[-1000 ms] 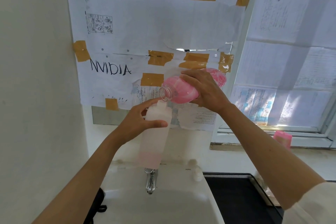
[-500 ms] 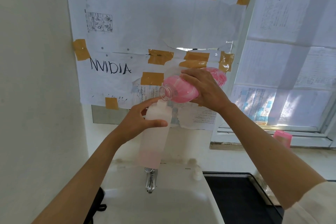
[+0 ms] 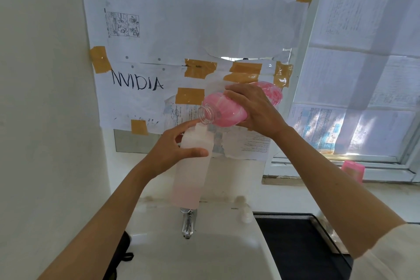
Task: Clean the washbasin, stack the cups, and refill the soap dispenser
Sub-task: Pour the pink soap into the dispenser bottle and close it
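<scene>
Gripping the upper part of the soap dispenser [image 3: 192, 166], the left hand [image 3: 175, 152] is curled round it, thumb across the front and forefinger stretched up beside its open neck. The dispenser is held upright above the tap [image 3: 187, 223], and a shallow layer of pale pink liquid is seen at its bottom; the rest looks cloudy and unfilled. Just above and to the right of the dispenser, a clear bottle [image 3: 223, 109] full of pink soap is clasped by the right hand [image 3: 254, 109], fingers wrapped over its middle. The bottle is tipped almost flat, its uncapped mouth touching or just over the dispenser's neck. Below the dispenser the white washbasin [image 3: 204, 257] is seen. Well to the right of the dispenser, a small pink cup [image 3: 353, 169] is stood on the window sill [image 3: 318, 166].
</scene>
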Action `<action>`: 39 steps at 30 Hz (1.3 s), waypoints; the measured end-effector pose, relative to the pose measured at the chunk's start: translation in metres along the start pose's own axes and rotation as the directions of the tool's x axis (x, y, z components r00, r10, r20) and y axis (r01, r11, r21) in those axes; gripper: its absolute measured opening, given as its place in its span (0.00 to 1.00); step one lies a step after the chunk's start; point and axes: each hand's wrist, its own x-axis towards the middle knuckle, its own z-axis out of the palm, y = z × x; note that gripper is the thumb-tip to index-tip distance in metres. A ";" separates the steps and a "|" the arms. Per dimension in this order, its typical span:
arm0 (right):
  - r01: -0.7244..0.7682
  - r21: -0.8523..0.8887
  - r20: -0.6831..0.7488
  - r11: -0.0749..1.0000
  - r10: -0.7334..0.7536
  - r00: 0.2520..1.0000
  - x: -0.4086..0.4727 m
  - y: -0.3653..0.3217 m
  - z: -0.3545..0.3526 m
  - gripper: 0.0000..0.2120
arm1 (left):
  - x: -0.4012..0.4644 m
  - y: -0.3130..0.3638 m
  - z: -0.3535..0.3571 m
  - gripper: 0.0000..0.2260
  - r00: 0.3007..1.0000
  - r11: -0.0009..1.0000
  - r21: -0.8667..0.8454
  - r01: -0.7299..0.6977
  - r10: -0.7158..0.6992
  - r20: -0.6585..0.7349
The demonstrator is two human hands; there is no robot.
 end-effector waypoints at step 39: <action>0.003 -0.005 0.011 1.000 -0.003 1.000 0.002 -0.001 0.000 0.30 | -0.004 0.004 -0.001 0.27 1.000 1.000 -0.007 0.013 -0.013 0.000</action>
